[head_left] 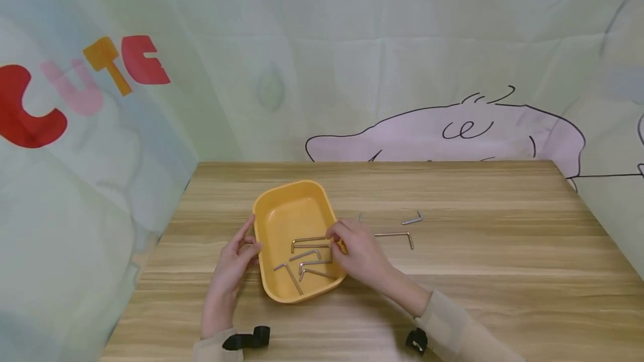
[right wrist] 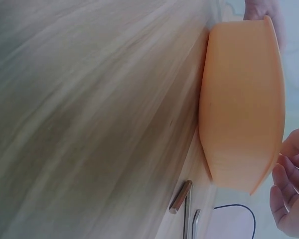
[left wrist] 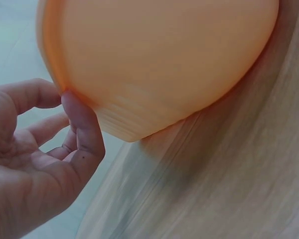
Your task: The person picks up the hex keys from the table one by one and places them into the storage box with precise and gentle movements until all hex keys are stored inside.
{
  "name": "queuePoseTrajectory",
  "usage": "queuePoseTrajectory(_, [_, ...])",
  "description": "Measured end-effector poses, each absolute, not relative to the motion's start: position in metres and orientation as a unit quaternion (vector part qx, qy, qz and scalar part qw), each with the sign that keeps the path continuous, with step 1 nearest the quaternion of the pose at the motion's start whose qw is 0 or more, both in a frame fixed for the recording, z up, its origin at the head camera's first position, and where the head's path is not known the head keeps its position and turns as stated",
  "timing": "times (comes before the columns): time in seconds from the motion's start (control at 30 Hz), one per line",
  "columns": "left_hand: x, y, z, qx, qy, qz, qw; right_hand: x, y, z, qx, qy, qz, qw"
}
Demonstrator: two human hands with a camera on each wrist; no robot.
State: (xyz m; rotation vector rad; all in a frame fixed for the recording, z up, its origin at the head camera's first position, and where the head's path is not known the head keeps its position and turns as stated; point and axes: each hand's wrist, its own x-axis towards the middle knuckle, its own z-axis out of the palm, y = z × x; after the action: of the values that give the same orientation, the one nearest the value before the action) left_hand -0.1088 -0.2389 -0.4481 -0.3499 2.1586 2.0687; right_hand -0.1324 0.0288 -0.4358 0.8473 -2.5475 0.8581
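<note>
Watching from beside the pale wood-grain table (head_left: 478, 205): the rounded-rectangle yellow plastic tray (head_left: 294, 214) sits left of its middle. Left hand (head_left: 230, 264) loosely bent, thumb and forefinger set against the outside of the rim, not wrapped round it; the contact looks light, so a knock from the opposite side might skid or turn the tray. Right hand (head_left: 359, 251) reaches over the right rim, fingers half curled where one key ends; cannot tell whether it has that pinched. The L-shaped metal hex keys (head_left: 293, 279) inside lie close together, so lifting or dropping one could drag its neighbours, or a short leg could snag the rim. Count, large to small: one table, one tray, two hands, six keys inside, mostly in the near half; outside, on the wood to the right, a long key (head_left: 394, 234), a short key (head_left: 412, 220) and a metal sliver (head_left: 360, 217) partly hidden behind the right hand, probably a third.
</note>
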Motion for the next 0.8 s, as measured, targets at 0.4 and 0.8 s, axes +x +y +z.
queuePoseTrajectory(0.4, [-0.109, -0.239, -0.446, -0.122, 0.716, 0.684, 0.072, -0.135, 0.040, -0.439, 0.291, -0.891, 0.315, 0.148])
queuePoseTrajectory(0.8, [-0.109, -0.239, -0.447, -0.124, 0.715, 0.684, 0.071, -0.138, 0.051, -0.443, 0.277, -0.893, 0.320, 0.152])
